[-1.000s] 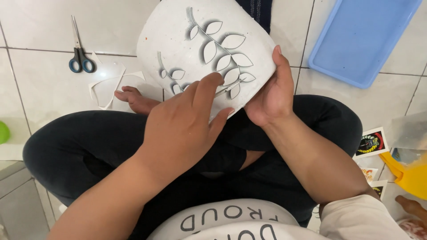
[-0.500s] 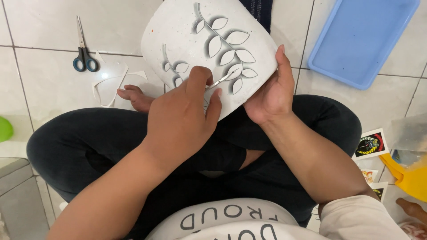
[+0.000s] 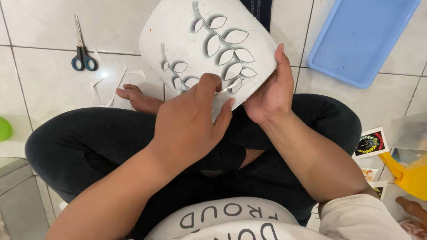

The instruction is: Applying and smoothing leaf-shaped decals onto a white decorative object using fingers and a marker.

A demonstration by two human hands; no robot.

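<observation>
white pot [image 3: 209, 40] on lap | right hand [image 3: 271, 89] grips rim | left hand [image 3: 191, 120] pinches stencil strip [image 3: 224, 89] (leaf pattern)

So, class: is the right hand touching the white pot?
Touching. The head view shows the right hand cupping the white pot at its edge, fingers pressed against it.
</observation>
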